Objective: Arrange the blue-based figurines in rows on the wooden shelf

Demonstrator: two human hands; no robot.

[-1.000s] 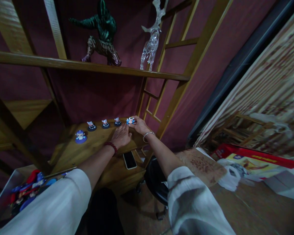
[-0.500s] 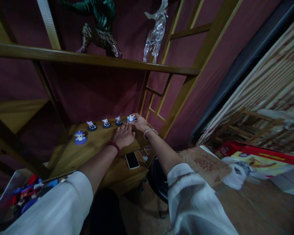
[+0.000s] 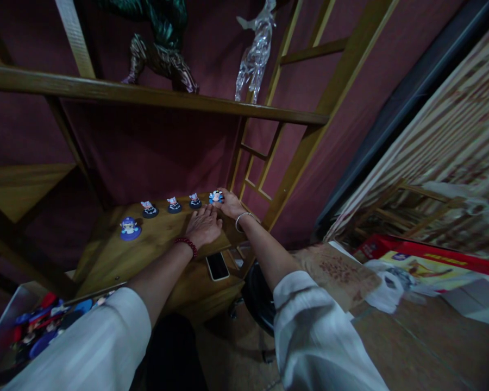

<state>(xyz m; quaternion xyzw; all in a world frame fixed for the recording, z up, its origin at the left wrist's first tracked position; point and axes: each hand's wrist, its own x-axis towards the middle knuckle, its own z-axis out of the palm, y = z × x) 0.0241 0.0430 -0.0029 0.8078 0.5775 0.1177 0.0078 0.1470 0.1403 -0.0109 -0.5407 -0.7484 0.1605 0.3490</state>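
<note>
White sleeves [image 3: 309,320] reach in from the near side of the phone [image 3: 217,266], which lies face up on wood and is the landmark here. Well to its left, and nearer, an open box [image 3: 12,312] holds a jumble of colorful toys [image 3: 44,331]. Just to its right, and lower, is a black stool seat [image 3: 258,296].

Beyond the phone, slightly to its left, the left hand [image 3: 205,225] lies palm down on the wooden shelf [image 3: 155,239]. Its fingers are straight and close together, pointing away, with the thumb standing off to the side. Its fingertips end just short of the held figurine, and whether anything is under the palm cannot be told. A red beaded bracelet [image 3: 186,244] circles that wrist.

Farther beyond the phone, the right hand [image 3: 230,204] pinches a small blue-and-white figurine [image 3: 215,197] from its right side, thumb and fingers drawn in around it; whether its base touches the wood is unclear. A pale bangle [image 3: 241,220] rings this wrist.

To the phone's far left are a purple-based figurine [image 3: 129,228] and, behind it, a row of three dark-based figurines [image 3: 174,205], upright and apart.

Farthest beyond the phone, and above, the upper shelf [image 3: 212,105] bears a green statue [image 3: 163,54] and a clear animal figure [image 3: 255,60].
</note>
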